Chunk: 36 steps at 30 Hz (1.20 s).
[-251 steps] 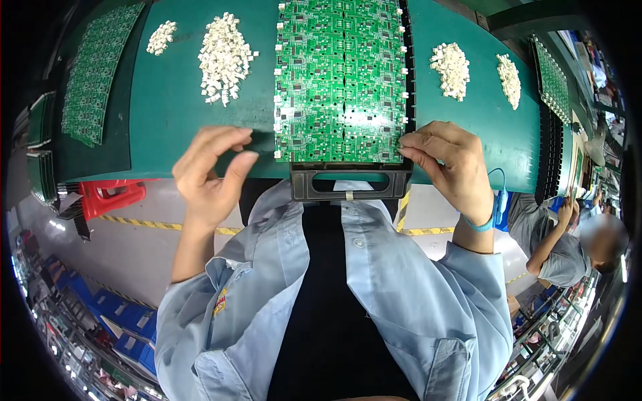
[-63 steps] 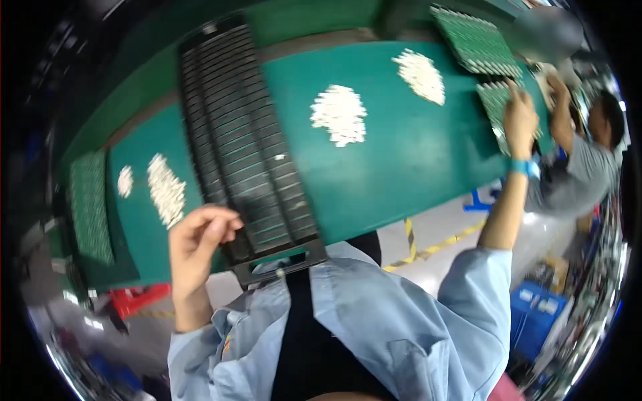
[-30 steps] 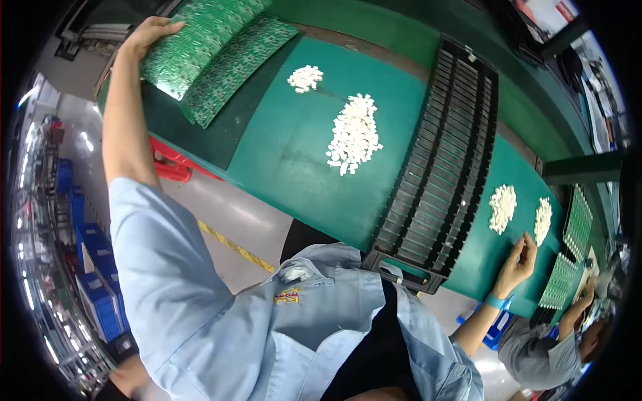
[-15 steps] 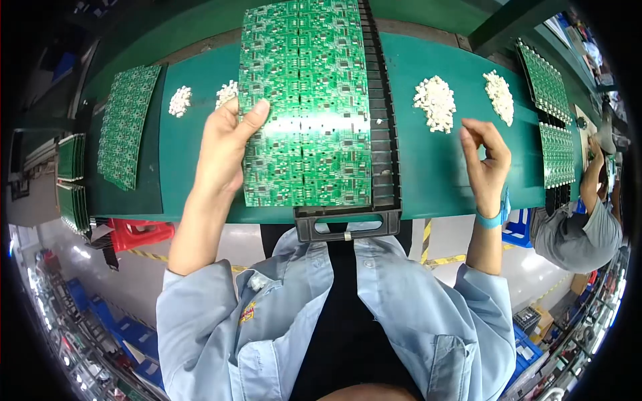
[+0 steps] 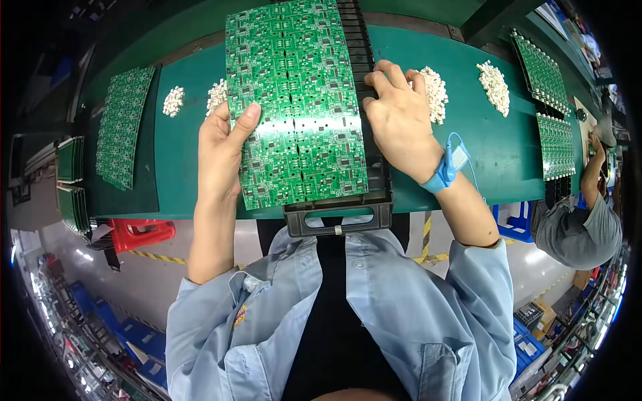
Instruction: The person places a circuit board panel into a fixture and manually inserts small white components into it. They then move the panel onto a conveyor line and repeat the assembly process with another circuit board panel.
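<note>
Green matting on the counter [image 5: 515, 150] spans 9 to 3, taking the circuit panel [image 5: 294, 107] as dial centre, 12 away from the wearer. Next in size, the black slotted rack [image 5: 359, 40] runs 12 to 6 beneath the panel, its carry handle [image 5: 382, 217] toward the body. Panel sits slightly askew above it, left part overhanging; whether it touches the slots, cannot tell. Right boards [image 5: 556, 147] at 3, left board [image 5: 124, 127] at 9. Of the hands, left hand [image 5: 224, 144] at 8: thumb on the panel's face, fingers hidden beneath, gripping that edge. Judged risk: far side's support is uncertain, so the panel could dip, twist or scrape the rack. Right hand [image 5: 404, 120] at 3: fingers curled over the rack beside the panel's edge; whether pinching anything, cannot tell. A wide sweep there could scatter the near right heap [image 5: 438, 97] of white pieces, partly behind that hand; the near left heap [image 5: 215, 97] at 9 might be brushed by the panel. Wrist strap [image 5: 441, 177] at 4, cord looping outward: might snag a corner. Chest badge [image 5: 239, 314] toward 7, lettering too small to read; board markings likewise, no brand made out.
</note>
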Motion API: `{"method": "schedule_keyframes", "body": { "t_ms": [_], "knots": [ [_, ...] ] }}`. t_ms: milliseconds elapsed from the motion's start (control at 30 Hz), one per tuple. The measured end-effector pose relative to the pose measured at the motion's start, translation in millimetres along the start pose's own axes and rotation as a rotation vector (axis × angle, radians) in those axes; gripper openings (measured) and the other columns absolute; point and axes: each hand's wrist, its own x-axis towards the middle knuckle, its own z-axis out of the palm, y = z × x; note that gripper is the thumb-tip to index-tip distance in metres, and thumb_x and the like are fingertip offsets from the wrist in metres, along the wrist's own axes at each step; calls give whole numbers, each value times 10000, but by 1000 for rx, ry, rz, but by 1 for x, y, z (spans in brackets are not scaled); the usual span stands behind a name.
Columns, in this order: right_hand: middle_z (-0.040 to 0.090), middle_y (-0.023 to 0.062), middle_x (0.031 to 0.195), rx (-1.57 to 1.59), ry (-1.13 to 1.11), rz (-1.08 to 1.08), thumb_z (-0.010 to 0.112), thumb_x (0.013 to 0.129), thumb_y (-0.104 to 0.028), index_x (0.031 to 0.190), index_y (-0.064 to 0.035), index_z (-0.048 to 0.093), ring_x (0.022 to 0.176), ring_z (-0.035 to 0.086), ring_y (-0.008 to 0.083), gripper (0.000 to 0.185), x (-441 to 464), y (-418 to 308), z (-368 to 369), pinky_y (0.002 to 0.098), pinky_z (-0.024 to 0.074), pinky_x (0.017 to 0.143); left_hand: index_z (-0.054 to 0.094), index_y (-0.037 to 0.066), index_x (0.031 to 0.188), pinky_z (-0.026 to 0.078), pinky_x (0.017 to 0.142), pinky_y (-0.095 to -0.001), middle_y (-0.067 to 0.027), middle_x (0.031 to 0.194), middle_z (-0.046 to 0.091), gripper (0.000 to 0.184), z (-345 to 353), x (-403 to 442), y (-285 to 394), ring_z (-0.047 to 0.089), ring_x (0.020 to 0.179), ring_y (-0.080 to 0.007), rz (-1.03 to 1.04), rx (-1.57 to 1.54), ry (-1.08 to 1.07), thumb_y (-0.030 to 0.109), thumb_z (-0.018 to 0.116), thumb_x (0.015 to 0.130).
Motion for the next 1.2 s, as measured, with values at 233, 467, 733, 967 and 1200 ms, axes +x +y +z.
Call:
{"method": "schedule_keyframes", "body": {
  "t_ms": [233,467,733,967,1200],
  "knots": [
    [620,80,703,661,181,394,663,735,-57,745,-15,604,608,566,181,73,-6,40,-34,272,421,546,588,-11,1048,474,596,-171,-59,840,645,220,24,-3,-7,589,673,-80,12,3,-38,86,659,864],
    [644,68,808,817,315,305,643,830,-1,961,47,651,635,543,104,139,-12,48,-117,174,440,623,537,-71,1182,434,550,-168,-49,777,623,405,44,-8,-9,545,614,-76,152,92,140,115,678,851],
    [642,71,797,643,479,242,641,865,-44,1019,53,652,595,514,101,183,32,47,-145,177,446,616,516,-108,1214,368,490,-194,-41,674,569,491,18,-1,-20,452,526,-80,154,794,100,156,693,840],
    [632,254,867,1036,-115,225,650,786,-558,1165,80,565,796,634,247,747,112,105,-34,319,505,823,581,-77,1146,376,480,-226,-37,634,564,403,-1,9,-18,454,501,-106,302,686,153,184,673,852],
    [641,50,775,1149,-232,244,627,885,-80,988,35,671,579,495,80,160,114,101,14,179,444,588,670,-28,900,446,553,-313,-80,686,645,143,-65,83,18,538,542,-196,390,1074,175,72,615,813]
  ]
}}
